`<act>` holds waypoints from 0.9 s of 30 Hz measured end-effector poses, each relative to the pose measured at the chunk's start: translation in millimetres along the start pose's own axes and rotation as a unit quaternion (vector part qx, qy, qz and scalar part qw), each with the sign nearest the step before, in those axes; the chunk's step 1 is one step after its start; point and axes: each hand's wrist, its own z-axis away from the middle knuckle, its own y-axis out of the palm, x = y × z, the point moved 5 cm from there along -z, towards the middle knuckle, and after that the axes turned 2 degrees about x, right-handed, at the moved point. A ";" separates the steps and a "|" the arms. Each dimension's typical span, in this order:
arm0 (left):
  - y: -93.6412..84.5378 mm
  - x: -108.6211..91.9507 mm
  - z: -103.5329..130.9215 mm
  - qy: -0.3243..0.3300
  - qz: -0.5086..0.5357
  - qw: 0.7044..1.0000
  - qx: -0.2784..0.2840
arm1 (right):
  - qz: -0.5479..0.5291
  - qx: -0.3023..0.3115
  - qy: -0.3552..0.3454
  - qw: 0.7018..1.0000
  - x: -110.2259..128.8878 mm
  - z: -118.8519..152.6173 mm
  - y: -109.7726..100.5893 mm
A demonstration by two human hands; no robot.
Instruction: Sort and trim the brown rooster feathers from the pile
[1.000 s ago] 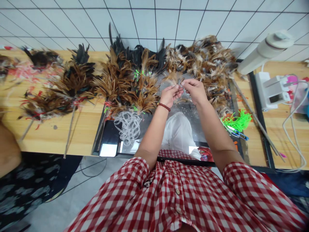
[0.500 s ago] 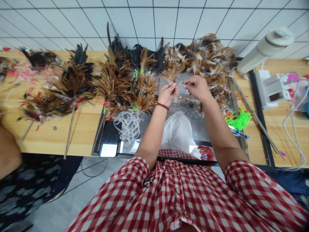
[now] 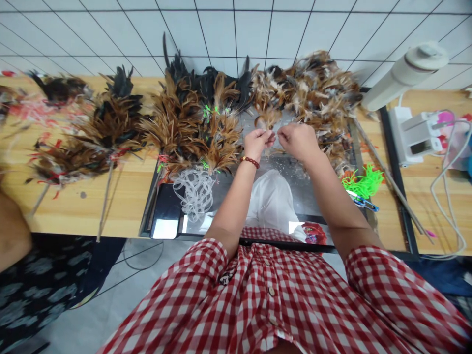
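My left hand [image 3: 258, 141], a beaded bracelet at its wrist, is closed in a pinch on a small tuft of brown feathers [image 3: 268, 119] whose tips point toward the wall. Close beside it, my right hand [image 3: 297, 139] is closed too, thumb against curled fingers; whatever it may hold is too small to make out. Both hands are above a dark glossy panel [image 3: 236, 189]. Loose brown feathers [image 3: 320, 88] are heaped behind and to the right. Left of my hands lie feather bunches [image 3: 177, 113] bound with green and red ties.
Clear strips [image 3: 195, 194] lie beside a phone [image 3: 165, 211]. Bright green cords [image 3: 365, 181] rest near blue-handled snips [image 3: 363, 201]. Thin rods [image 3: 391, 177] lie at the right, with a white bottle [image 3: 407, 73] and a power strip [image 3: 401, 137] beyond. A co-worker's arm [image 3: 13, 226] is at left.
My right hand has moved slightly left, closer to my left hand, and its fingers have curled in. My left hand has turned a little, still pinching.
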 end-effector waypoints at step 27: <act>-17.1 -10.6 -9.5 0.060 0.007 0.993 -0.101 | 0.016 0.061 -0.182 0.981 16.3 -15.5 33.4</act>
